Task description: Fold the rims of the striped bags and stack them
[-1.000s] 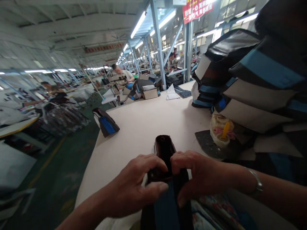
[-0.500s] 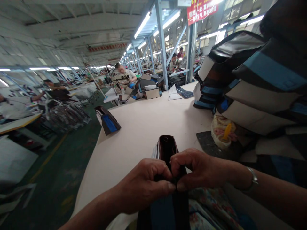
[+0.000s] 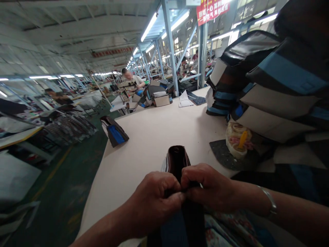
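A black bag (image 3: 175,228) with a blue panel and a dark brown lining stands at the near edge of the table, its opening turned up and away from me. My left hand (image 3: 157,196) pinches the bag's rim between thumb and bent fingers. Right beside it, my right hand (image 3: 209,187) pinches the same rim from the other side, thumb tips nearly touching. The fingers cover the exact spot they hold. A bracelet circles my right wrist. Another small black bag with a bright blue panel (image 3: 117,133) lies at the table's left edge.
Large stacked black, blue and beige bag pieces (image 3: 280,113) rise along the right. A pot with a yellow-handled tool (image 3: 238,144) sits on a dark mat (image 3: 218,154). More pieces (image 3: 160,97) lie at the far end of the pale table (image 3: 146,133). A co-worker (image 3: 132,79) sits beyond.
Both hands keep pinching the bag's rim, and the fingertips have drawn slightly closer and shifted a little left. The view has tilted slightly.
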`<state>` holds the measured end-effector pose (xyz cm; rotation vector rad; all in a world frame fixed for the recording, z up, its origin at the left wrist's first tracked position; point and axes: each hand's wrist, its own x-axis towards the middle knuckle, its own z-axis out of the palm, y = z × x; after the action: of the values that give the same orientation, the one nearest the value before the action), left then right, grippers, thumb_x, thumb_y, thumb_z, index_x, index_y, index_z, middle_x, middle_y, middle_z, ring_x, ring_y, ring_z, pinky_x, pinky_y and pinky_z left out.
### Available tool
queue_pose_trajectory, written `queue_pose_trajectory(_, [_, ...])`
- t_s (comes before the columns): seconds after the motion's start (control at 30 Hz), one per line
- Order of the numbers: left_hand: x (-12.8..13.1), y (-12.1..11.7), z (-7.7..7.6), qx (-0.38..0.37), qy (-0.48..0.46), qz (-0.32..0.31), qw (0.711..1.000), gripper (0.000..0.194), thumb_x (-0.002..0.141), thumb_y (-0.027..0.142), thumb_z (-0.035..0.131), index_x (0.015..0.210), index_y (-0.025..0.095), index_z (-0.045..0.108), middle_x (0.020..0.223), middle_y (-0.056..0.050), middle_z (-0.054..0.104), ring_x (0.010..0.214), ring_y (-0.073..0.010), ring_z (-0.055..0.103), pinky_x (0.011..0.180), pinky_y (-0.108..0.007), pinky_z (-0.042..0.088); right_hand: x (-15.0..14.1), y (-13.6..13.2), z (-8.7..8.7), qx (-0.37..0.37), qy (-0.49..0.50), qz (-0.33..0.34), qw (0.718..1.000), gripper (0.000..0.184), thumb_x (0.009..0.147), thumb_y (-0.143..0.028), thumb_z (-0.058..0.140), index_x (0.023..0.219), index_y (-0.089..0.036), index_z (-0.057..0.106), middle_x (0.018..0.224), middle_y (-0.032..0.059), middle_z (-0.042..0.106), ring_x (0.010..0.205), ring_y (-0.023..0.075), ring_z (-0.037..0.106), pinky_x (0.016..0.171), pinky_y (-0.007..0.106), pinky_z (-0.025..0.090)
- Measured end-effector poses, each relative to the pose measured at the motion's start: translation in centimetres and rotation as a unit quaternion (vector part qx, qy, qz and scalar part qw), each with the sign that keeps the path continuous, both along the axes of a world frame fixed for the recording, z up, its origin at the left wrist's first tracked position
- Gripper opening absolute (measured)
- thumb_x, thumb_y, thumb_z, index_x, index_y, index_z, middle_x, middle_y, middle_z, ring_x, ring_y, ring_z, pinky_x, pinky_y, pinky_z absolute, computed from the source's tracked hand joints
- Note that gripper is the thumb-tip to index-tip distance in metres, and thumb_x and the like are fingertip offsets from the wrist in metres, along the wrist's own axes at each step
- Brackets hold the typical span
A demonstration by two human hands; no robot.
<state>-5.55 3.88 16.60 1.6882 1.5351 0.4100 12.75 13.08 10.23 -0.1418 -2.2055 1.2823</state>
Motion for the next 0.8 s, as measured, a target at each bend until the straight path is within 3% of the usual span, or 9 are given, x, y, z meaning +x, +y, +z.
queue_pose_trajectory(0.13, [-0.2,-0.2,-0.8,0.062,0.084,-0.029,0.994,0.014,0.084,0.021,0.052,0.071,0.017,0.056,0.069,0.002,0.053,0.066,-0.012,0.046,0.062,-0.029,0.029,-0.2,-0.5,-0.1,0.13,-0.015,-0.037,0.991,0.008,0.08,-0.012,0.047,0.082,-0.015,0.054,0.074,0.0014,0.056,0.065,0.0119,0.048,0.06,0.025,0.035])
queue_pose_trajectory(0.27, [-0.1,-0.5,-1.5,0.12,0.155,-0.019,0.98,0.017,0.081,0.018,0.053,0.066,0.018,0.046,0.065,0.003,0.05,0.064,-0.0121,0.043,0.064,-0.031,0.027,-0.6,-1.0,-0.2,0.3,-0.017,-0.109,0.948,0.01,0.08,-0.014,0.042,0.077,-0.016,0.052,0.071,0.0048,0.054,0.066,0.0169,0.044,0.062,0.032,0.032])
queue_pose_trajectory(0.33, [0.0,-0.5,-1.4,0.112,0.135,0.001,0.984,0.019,0.08,0.017,0.051,0.063,0.018,0.041,0.063,0.003,0.046,0.062,-0.0118,0.041,0.062,-0.031,0.026,-0.6,-0.9,-0.2,0.285,-0.026,-0.122,0.95,0.012,0.082,-0.015,0.042,0.078,-0.015,0.053,0.073,0.0049,0.054,0.067,0.0171,0.045,0.062,0.032,0.033])
queue_pose_trajectory(0.47, [-0.1,-0.4,-0.8,0.05,0.02,0.024,0.998,0.017,0.081,0.019,0.049,0.065,0.018,0.043,0.064,0.004,0.041,0.061,-0.0109,0.04,0.057,-0.027,0.029,-0.2,-0.4,-0.3,0.18,-0.035,-0.083,0.98,0.015,0.086,-0.013,0.041,0.091,-0.017,0.054,0.081,0.0025,0.057,0.072,0.0153,0.05,0.068,0.03,0.037])
queue_pose_trajectory(0.53, [-0.2,-0.4,-0.6,0.038,0.002,0.025,0.999,0.015,0.082,0.02,0.049,0.067,0.018,0.047,0.065,0.004,0.042,0.063,-0.0109,0.04,0.057,-0.027,0.03,0.0,-0.1,-0.4,0.186,-0.029,-0.07,0.98,0.017,0.086,-0.011,0.042,0.096,-0.017,0.053,0.086,0.003,0.059,0.076,0.0155,0.052,0.07,0.03,0.038])
queue_pose_trajectory(0.7, [-0.1,-0.8,-0.7,0.047,0.012,0.015,0.999,0.012,0.078,0.016,0.046,0.065,0.017,0.045,0.065,0.004,0.043,0.063,-0.0109,0.041,0.058,-0.027,0.03,0.2,0.2,-1.0,0.29,-0.018,-0.068,0.954,0.018,0.085,-0.006,0.039,0.098,-0.015,0.049,0.084,0.0064,0.056,0.072,0.0172,0.048,0.063,0.029,0.038])
queue_pose_trajectory(0.8, [-0.3,-1.0,-0.6,0.049,0.017,0.019,0.998,0.012,0.078,0.015,0.046,0.067,0.017,0.048,0.066,0.004,0.045,0.063,-0.0109,0.043,0.059,-0.027,0.031,0.4,0.0,-0.6,0.244,-0.01,-0.063,0.968,0.019,0.091,-0.009,0.042,0.109,-0.015,0.048,0.095,0.0081,0.058,0.08,0.0165,0.052,0.07,0.029,0.044])
